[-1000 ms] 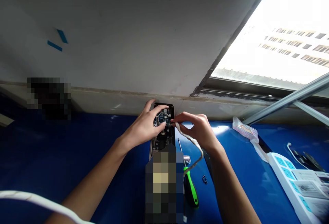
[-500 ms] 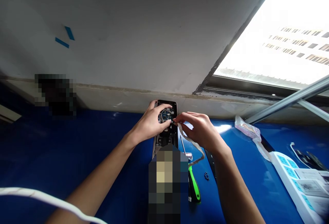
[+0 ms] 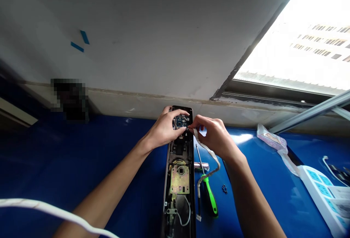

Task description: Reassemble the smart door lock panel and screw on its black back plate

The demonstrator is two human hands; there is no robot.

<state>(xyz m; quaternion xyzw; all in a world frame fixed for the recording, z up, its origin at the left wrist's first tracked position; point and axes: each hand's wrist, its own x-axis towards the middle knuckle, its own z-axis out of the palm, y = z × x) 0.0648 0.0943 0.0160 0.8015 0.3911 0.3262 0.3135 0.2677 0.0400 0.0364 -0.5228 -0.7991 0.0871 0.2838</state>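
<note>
Upright in front of me lies a long black electronic door lock housing (image 3: pixel 191 179), its inside facing me. A blue-green circuit board (image 3: pixel 179 123) shows near its far end, and a brassy metal plate with a square hole (image 3: pixel 179 185) sits lower down. My left hand (image 3: pixel 164 130) grips the far left part of the housing, its fingers reaching over the board and its thumb near the board's right side. My right hand (image 3: pixel 212 134) pinches the end of a white-wrapped cable (image 3: pixel 214 156) at the board's right edge. The connector between the fingertips is mostly hidden.
A green-and-black screwdriver (image 3: pixel 210 198) lies right of the housing, beside a shiny cylinder (image 3: pixel 203 166) and a small black part (image 3: pixel 224 189). A white power strip (image 3: pixel 314 190) and a plastic packet (image 3: pixel 272 138) are farther right. A white cord (image 3: pixel 49 209) crosses lower left.
The view has shifted slightly, so everything sits farther right. The lower housing, pixelated before, now shows. Both hands keep nearly the same position at the board.
</note>
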